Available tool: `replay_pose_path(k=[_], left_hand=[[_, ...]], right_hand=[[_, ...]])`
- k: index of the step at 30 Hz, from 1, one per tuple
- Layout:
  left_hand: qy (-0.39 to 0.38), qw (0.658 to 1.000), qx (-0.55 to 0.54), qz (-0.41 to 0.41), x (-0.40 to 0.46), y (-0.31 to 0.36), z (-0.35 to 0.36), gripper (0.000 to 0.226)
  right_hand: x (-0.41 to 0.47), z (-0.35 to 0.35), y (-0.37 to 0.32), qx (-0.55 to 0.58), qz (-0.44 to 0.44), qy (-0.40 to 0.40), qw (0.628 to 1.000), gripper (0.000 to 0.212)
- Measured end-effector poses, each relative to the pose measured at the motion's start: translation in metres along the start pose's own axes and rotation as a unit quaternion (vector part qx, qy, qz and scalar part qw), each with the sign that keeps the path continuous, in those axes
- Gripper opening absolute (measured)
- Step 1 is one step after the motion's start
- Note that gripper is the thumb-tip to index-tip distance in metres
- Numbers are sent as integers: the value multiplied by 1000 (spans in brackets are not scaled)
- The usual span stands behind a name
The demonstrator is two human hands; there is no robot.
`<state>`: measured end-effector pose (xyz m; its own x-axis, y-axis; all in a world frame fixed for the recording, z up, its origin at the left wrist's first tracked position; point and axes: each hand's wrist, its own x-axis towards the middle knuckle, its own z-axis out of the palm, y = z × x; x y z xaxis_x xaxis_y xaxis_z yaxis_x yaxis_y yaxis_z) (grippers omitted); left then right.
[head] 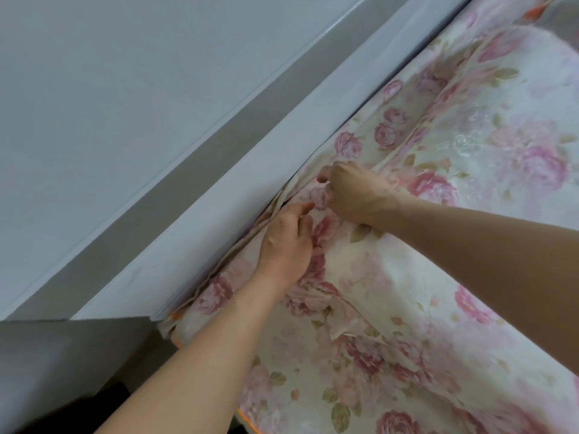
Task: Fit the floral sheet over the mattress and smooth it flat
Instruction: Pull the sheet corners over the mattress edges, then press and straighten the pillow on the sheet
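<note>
Head view looks down at a bed beside a pale grey wall that fills the upper left of the frame. A white ledge runs in a slant from the lower left up to the top right, right along the edge of the bed. In the lower left corner sits a grey box shape. Near the middle, the left hand lies flat on the floral sheet, with its fingers together and pointing at the crack by the ledge. Just to the right and a bit higher, the right hand has its fingers curled shut, pinching a fold of the sheet. The two hands are close but not touching. The sheet has pink roses and green leaves on cream cloth, and it covers the whole right side of the frame. It is bunched and wrinkled by the ledge, with long folds running to the upper right. An orange trim peeks out at the bottom edge.
</note>
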<state>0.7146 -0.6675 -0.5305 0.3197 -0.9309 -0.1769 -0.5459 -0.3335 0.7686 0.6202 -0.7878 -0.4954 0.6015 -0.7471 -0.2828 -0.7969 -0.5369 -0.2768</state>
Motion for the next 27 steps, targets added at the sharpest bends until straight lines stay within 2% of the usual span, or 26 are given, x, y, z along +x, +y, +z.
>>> replay_pose_path(k=[4,7,9,11,14,16,19,23,25,27], left_hand=[[-83,995,-54,-23,27,42,3,38],[-126,989,-66,-39,44,72,15,46],[-168,981,-87,-55,56,84,30,52],[-206,970,-105,-79,67,93,44,69],[-224,962,-113,-106,81,101,63,106],[-222,958,-133,-126,89,100,70,118],[-238,952,-139,-135,101,99,74,113],[-274,930,-154,-191,107,101,75,104],[-293,912,-193,-215,104,106,76,96],[-296,900,-229,-222,101,111,78,91]], right_hand=[[-9,-13,30,-46,45,118,991,34],[-32,-24,68,-8,138,201,970,41],[-51,-27,96,34,206,225,952,48],[-75,-26,124,76,290,231,926,54],[-119,-16,168,141,443,224,857,62],[-148,-6,189,162,507,224,816,70],[-181,3,208,254,565,241,747,82],[-193,6,224,419,614,238,625,105],[-193,0,229,500,614,240,561,115],[-196,-7,233,560,592,256,520,110]])
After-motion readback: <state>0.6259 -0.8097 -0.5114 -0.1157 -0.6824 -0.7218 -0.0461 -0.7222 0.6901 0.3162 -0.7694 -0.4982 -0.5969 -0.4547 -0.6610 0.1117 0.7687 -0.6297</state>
